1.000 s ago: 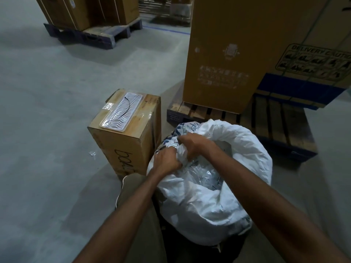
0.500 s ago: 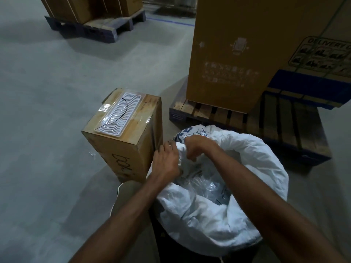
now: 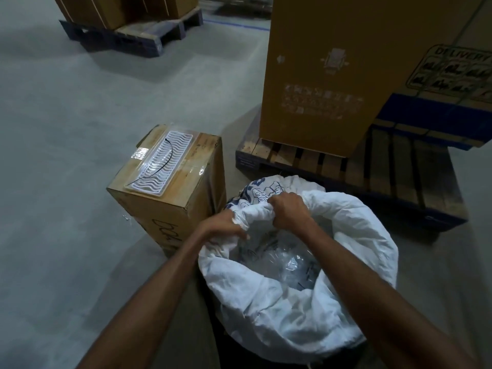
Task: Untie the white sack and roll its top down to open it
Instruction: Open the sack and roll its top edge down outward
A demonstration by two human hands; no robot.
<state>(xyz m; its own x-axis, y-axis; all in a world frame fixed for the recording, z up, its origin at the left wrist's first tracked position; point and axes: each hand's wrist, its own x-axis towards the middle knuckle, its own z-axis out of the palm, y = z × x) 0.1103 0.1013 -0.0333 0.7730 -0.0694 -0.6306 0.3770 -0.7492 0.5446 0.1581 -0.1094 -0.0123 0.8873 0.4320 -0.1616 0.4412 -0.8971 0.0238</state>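
The white sack [image 3: 292,315] stands on the floor right below me, its mouth wide and its rim folded outward in a thick roll. Clear plastic packets [image 3: 285,262] show inside. Blue print marks the sack's far left side. My left hand [image 3: 223,227] is closed on the rim at the near left. My right hand [image 3: 288,210] is closed on the bunched rim just to the right of it, at the far left edge of the mouth. The two hands are almost touching.
A cardboard box [image 3: 170,209] stands to the left of the sack, with a white wavy tray [image 3: 162,162] and a black cable tie on top. A wooden pallet [image 3: 346,166] carrying a tall carton [image 3: 332,75] lies behind. Another loaded pallet [image 3: 133,35] is far left.
Both hands stayed on the sack's far left rim and shifted slightly along it. The rim has been turned further outward, and the mouth is wider.
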